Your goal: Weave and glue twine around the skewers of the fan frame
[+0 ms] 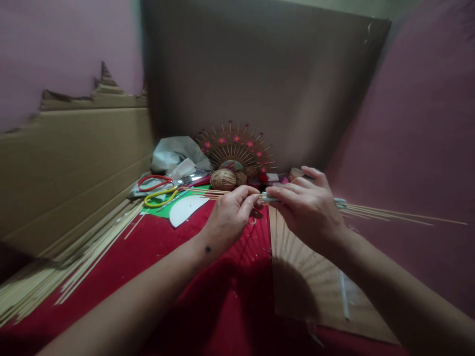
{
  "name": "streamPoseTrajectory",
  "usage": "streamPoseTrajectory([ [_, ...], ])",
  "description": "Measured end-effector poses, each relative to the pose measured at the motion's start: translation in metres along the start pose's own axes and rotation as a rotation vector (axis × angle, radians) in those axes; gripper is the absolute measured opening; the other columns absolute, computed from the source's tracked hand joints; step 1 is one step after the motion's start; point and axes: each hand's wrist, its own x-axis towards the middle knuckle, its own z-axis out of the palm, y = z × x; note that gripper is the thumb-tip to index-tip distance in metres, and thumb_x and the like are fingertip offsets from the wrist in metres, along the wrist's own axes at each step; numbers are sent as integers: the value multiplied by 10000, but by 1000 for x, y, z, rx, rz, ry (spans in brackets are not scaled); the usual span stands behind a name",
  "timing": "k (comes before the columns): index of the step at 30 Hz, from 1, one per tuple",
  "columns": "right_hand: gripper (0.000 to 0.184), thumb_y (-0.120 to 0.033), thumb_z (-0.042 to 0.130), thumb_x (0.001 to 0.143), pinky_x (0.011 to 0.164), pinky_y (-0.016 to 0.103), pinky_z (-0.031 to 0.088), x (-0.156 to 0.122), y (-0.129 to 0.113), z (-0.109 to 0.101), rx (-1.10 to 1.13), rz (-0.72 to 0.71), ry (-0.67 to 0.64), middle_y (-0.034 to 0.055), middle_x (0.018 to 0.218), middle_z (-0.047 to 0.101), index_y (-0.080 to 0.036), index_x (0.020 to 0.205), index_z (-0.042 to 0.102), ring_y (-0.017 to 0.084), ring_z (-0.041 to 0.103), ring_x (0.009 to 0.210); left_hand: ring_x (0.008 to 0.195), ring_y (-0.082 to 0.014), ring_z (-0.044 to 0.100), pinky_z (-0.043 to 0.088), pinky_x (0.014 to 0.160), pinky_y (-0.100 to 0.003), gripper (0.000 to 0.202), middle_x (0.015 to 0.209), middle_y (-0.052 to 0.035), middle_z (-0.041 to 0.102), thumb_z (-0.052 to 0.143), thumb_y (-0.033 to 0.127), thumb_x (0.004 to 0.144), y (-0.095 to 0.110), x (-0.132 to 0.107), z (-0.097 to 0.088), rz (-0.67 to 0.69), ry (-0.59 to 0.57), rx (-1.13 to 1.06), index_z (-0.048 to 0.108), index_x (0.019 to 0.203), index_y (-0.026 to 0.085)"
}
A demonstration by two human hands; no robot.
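Both our hands pinch one bundle of thin bamboo sticks (386, 211), left hand (230, 213) and right hand (308, 210) closed on it above the red cloth (156, 252) | step: we judge we are gathering sticks level | next: firm, even hold | nearby: twine ball (223, 179), scissors (159, 190).

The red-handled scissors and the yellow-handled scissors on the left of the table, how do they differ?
The red-handled scissors lie farther from the person, partly on grey cloth; the yellow-handled scissors lie nearer, at the edge of the green sheet. The red loops look thinner and wider, the yellow ones narrower. Both lie flat, untouched, handles pointing left, away from the hands.
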Motion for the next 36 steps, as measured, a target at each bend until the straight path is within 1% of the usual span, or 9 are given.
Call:
streamPoseTrajectory([
  [6,83,-220,594,849,994,416,307,3,-2,0,-21,-5,-43,2,815,714,-207,892,664,176,639,759,632,-151,661,547,634,-287,323,783,-46,679,434,317,891,-4,2,-2,-18,-26,60,576,1144,174],
  [10,127,-254,572,869,976,417,332,0,0,0,-35,-30,-42,18,836,715,-202,966,636,182,654,748,617,-155,643,528,660,-299,381,739,-37,669,430,171,862,-3,-3,-7,45,-6,264,537,1227,159],
  [14,158,-286,513,902,880,409,403,-1,6,3,-56,-93,54,53,792,717,-160,890,608,204,665,663,933,-198,616,489,857,-325,608,1069,-99,644,510,161,837,1,-31,-18,299,69,531,304,1409,160],
  [17,281,-329,385,957,815,403,435,2,12,3,-103,-148,117,68,787,722,-164,901,606,210,673,629,999,-202,570,459,904,-324,340,1076,-105,612,503,188,848,0,-56,-38,363,231,711,497,1184,141],
  [20,338,-358,325,970,724,387,446,6,17,1,-140,-172,161,56,705,709,-183,951,612,215,645,553,791,-170,592,481,747,-282,94,855,-55,625,498,207,844,-12,-69,-80,142,330,829,571,883,162],
  [22,293,-337,363,960,676,360,436,8,20,1,-172,-173,152,40,659,687,-187,984,614,211,627,538,844,-156,605,465,766,-246,154,906,-34,649,447,260,865,-29,-68,-118,-246,239,1116,588,865,198],
  [26,275,-204,361,923,647,338,404,10,28,3,-233,-144,69,63,726,688,-153,1060,594,205,631,581,889,-269,638,469,771,-338,214,901,-150,681,444,187,800,-66,-55,-178,-538,193,1266,650,828,141],
  [31,328,-234,353,910,644,313,388,13,33,4,-225,-6,-15,91,717,689,-108,1123,568,216,640,632,971,-328,626,481,775,-386,289,1063,-214,652,466,221,782,-85,-44,-187,-666,69,1350,663,975,132],
  [36,187,-331,493,891,530,266,312,14,28,-2,-208,81,-151,17,648,674,-209,851,630,177,598,532,986,-335,618,485,748,-376,278,1065,-217,649,490,206,749,-78,-47,-183,-722,-27,1377,669,948,132],
])
